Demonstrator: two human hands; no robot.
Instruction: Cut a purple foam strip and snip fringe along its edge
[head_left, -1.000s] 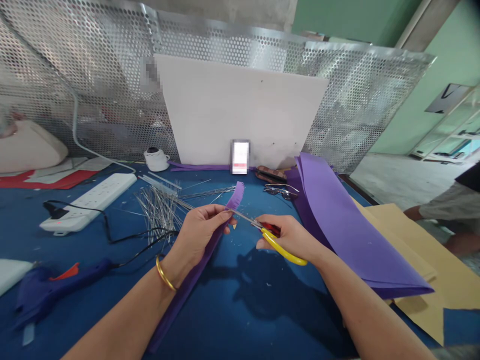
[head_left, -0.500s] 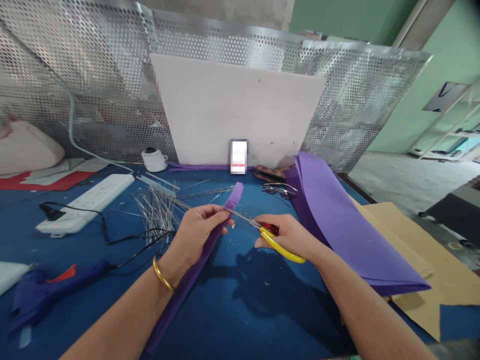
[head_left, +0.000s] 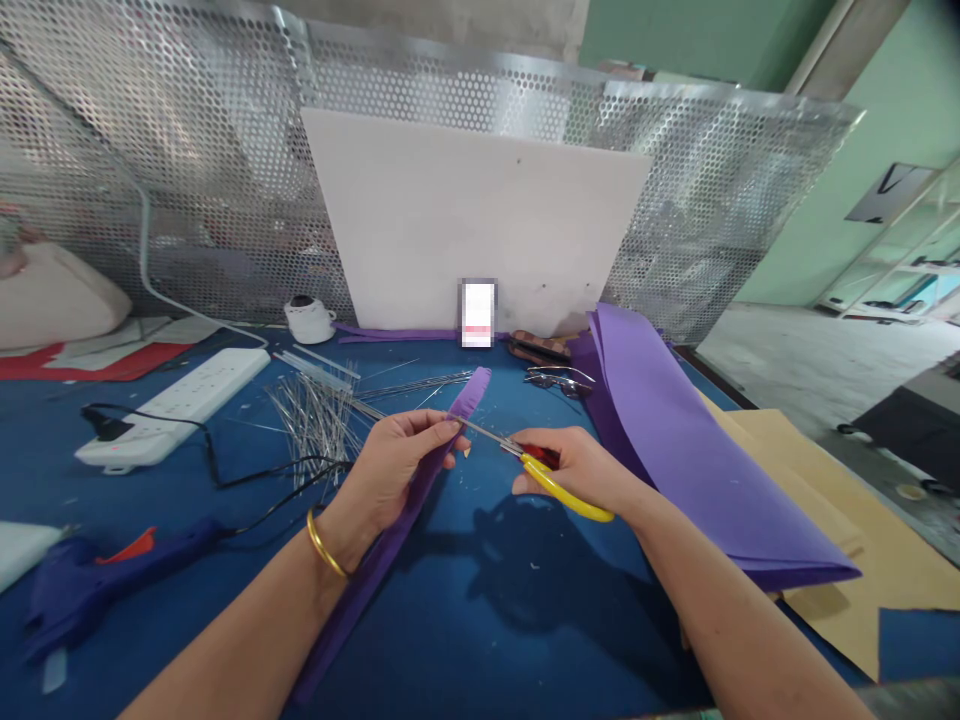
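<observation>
A long purple strip runs up from the table's near side through my left hand, pinched between thumb and fingers. Its upper end curls away past my fingertips, and fine cuts show along that end. My right hand is closed around scissors with yellow handles. Their narrow blades reach left to the strip's edge, right at my left thumb tip. Whether the blades are parted is too small to tell. Thin metal wires lie in a loose bundle to the left of my left hand.
On the left are a blue glue gun and a white power strip with a black cable. Glasses, a lit phone and a white cup stand behind. Folded purple sheets rest on brown paper at right.
The free end of the purple strip has shifted slightly to the right. Both hands and the scissors stay almost where they were.
</observation>
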